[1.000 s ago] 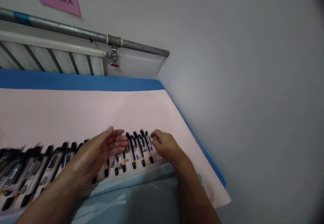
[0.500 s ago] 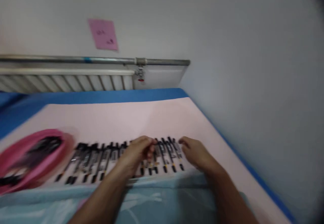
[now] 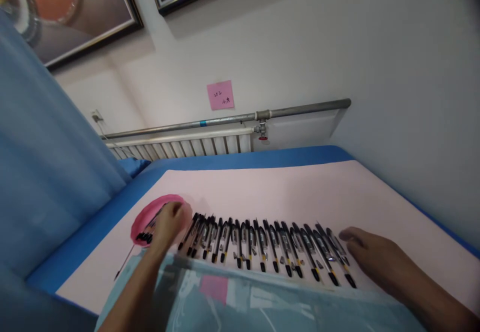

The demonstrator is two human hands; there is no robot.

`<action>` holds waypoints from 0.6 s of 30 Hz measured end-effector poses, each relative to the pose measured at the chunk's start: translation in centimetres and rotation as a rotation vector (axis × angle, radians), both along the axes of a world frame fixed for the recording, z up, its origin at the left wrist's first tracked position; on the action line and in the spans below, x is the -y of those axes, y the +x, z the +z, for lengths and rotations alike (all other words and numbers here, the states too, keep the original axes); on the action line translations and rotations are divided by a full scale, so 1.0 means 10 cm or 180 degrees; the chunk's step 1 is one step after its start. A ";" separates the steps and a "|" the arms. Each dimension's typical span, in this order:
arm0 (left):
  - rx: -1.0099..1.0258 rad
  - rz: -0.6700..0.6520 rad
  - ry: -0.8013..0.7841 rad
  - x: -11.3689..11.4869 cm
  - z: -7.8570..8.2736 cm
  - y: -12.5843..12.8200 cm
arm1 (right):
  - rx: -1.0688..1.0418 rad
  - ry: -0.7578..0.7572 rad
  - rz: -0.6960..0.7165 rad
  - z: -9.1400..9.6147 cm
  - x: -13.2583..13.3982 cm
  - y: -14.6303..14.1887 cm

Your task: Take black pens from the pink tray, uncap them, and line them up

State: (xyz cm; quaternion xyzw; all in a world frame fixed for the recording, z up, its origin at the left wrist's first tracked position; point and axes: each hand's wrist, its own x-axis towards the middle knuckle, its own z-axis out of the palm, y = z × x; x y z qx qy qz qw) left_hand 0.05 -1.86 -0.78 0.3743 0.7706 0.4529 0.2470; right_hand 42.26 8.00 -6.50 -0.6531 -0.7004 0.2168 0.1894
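Note:
A long row of black pens [image 3: 262, 244] lies side by side on a pale pink sheet [image 3: 285, 192], tips toward me. My left hand [image 3: 169, 223] reaches over a pink bowl [image 3: 148, 215] that holds more black pens, at the row's left end; its fingers curl down into the bowl, and what they hold is hidden. My right hand [image 3: 371, 255] rests flat on the sheet at the row's right end, fingers stretched beside the last pen, holding nothing.
A light blue plastic sheet [image 3: 240, 302] covers the near edge below the pens. The blue table surface [image 3: 243, 161] borders the pink sheet. A radiator [image 3: 180, 147] and pipe [image 3: 232, 118] run along the back wall, with a blue curtain [image 3: 41, 172] at the left.
My view swung left and up, bringing the whole row and the pink bowl into sight. My left hand moved from the row's right part to the bowl. My right hand stayed by the row's right end.

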 end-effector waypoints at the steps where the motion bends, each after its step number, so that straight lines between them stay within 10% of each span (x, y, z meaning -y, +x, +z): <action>1: -0.0329 0.0184 -0.0123 0.02 0.04 -0.19 | -0.0032 -0.0156 0.0038 0.00 -0.01 0.01; 7: -0.1367 0.0706 -0.1171 0.04 -0.04 -0.81 | 0.0021 -0.0338 0.0073 -0.02 -0.03 0.03; 18: -0.1418 0.0533 -0.1858 -0.08 -0.26 -0.99 | -0.0013 -0.0157 0.0131 -0.06 -0.04 0.05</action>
